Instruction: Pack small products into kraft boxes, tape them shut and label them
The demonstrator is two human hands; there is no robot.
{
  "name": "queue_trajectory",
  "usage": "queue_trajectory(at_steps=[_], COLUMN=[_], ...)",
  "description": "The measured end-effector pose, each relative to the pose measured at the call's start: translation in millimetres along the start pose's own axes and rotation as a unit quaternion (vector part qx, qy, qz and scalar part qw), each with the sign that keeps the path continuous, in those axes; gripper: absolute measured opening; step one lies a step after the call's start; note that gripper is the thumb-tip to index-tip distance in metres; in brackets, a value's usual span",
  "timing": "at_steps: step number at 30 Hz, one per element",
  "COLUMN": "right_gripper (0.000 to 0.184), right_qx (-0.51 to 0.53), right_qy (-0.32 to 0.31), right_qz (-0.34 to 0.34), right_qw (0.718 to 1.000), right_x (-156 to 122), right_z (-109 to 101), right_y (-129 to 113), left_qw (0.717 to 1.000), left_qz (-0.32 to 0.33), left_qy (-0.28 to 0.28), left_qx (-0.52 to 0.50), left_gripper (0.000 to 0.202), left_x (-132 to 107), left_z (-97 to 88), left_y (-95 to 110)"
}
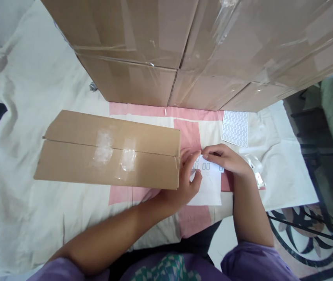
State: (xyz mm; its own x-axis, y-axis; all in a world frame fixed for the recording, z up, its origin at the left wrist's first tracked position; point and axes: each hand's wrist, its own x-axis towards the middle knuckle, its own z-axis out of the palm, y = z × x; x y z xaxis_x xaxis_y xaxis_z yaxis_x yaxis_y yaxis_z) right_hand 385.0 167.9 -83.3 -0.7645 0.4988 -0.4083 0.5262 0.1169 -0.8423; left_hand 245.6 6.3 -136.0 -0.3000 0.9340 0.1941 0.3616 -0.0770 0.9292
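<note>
A white sticker sheet with a few blue-outlined labels left along its top lies on the pink-and-cream cloth. My left hand rests on the sheet's left side, fingers curled, pressing it down beside the end of a flat cardboard box. My right hand pinches at the sheet's top edge, fingertips together on a label. The two hands nearly touch.
A full sheet of small blue-outlined labels lies just beyond my right hand. A clear plastic wrapper sits at my right wrist. Large taped cartons stand stacked at the back. A dark metal frame is on the right.
</note>
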Motion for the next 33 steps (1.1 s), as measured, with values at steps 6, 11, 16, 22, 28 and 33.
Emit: queue_trajectory(at_steps=[6, 11, 16, 22, 28, 33], right_gripper=[0.032, 0.034, 0.036, 0.03, 0.023, 0.027], right_qx=[-0.015, -0.023, -0.012, 0.036, 0.032, -0.072], right_qy=[-0.033, -0.053, -0.046, 0.04, 0.189, 0.374], right_qz=[0.017, 0.014, 0.01, 0.037, 0.012, -0.066], right_qw=[0.999, 0.998, 0.999, 0.998, 0.981, 0.922], right_x=[1.4, 1.9, 2.9, 5.5, 13.2, 23.8], right_z=[-3.1, -5.0, -5.9, -0.1, 3.9, 4.3], right_y=[2.0, 3.0, 5.2, 5.4, 16.4, 28.7], left_qw=[1.0, 0.999, 0.999, 0.999, 0.997, 0.985], left_qz=[-0.029, -0.034, -0.032, -0.021, -0.024, -0.041], left_qy=[-0.009, -0.018, -0.015, -0.016, -0.01, -0.037], left_qx=[0.007, 0.014, 0.001, -0.036, -0.075, -0.166], left_gripper=[0.045, 0.032, 0.021, 0.008, 0.012, 0.03], left_x=[-4.0, -3.0, -1.3, 1.1, 1.0, 3.6], left_z=[1.6, 0.8, -0.4, -5.6, -7.9, -10.2], left_y=[-0.5, 0.6, 1.6, 5.1, 1.6, -2.0])
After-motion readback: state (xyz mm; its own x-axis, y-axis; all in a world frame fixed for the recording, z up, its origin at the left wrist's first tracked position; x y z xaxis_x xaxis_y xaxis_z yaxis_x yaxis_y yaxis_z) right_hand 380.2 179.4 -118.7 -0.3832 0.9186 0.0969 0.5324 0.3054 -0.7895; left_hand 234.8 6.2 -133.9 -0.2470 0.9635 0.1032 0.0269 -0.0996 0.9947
